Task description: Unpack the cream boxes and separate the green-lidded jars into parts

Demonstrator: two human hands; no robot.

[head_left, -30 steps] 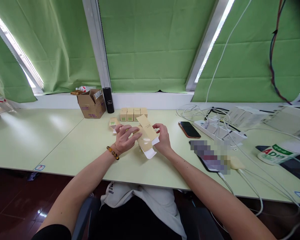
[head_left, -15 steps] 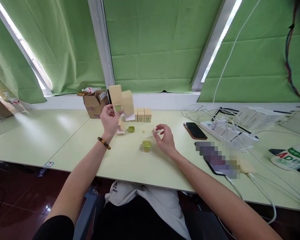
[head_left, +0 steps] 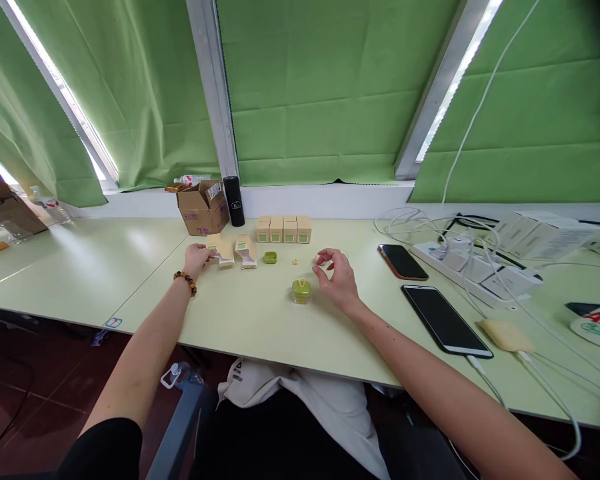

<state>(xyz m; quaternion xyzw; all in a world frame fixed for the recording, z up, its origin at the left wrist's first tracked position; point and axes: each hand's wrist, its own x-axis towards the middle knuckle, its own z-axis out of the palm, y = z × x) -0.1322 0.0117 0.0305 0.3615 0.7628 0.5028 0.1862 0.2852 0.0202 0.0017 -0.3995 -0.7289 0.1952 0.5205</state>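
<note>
My left hand (head_left: 197,259) pinches the edge of an opened small cardboard box (head_left: 225,252) that lies on the table. Beside it on the right is a second opened cardboard box (head_left: 247,253). My right hand (head_left: 336,279) hovers near the middle with thumb and fingers curled together; a small whitish thing barely shows at the fingertips, too small to name. Just left of that hand stands a clear little container with a green lid (head_left: 301,291). A green square tray-like piece (head_left: 270,257) and a tiny yellow piece (head_left: 295,262) lie farther back.
Several closed small boxes (head_left: 283,230) stand in a row at the back. Behind my left hand are a large carton (head_left: 203,210) and a black bottle (head_left: 234,202). Two phones, one a large phone (head_left: 447,321), a power strip (head_left: 473,277) and tangled white cables occupy the right.
My left hand has come down to the left, bringing the opened cardboard box from the air onto the table. My right hand stays nearly in place, and the view has shifted slightly.
</note>
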